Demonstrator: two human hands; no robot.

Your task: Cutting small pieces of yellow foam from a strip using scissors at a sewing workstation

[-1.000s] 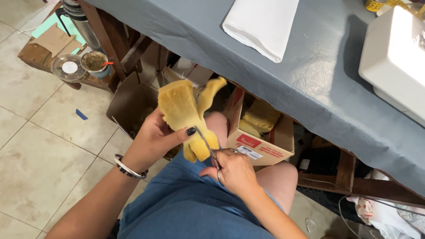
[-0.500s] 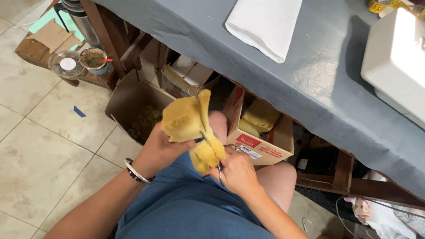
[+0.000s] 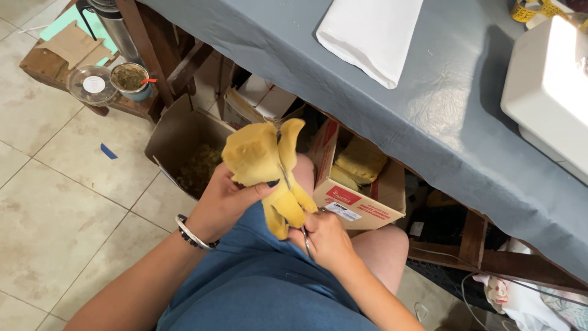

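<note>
A yellow stuffed fabric piece is held up over my lap. My left hand grips its lower middle, thumb across the front, a bracelet on the wrist. My right hand is closed on a pair of scissors, whose blades reach up into the yellow fabric. Only a thin strip of the scissors shows between the fingers.
An open brown box with greenish scraps stands on the tiled floor left of my knees. Another box with yellow pieces sits under the grey-covered table. A folded white cloth and a white machine rest on the table.
The yellow piece has been turned and folded in my left hand, now more bunched. My right hand with the scissors stays at its lower edge.
</note>
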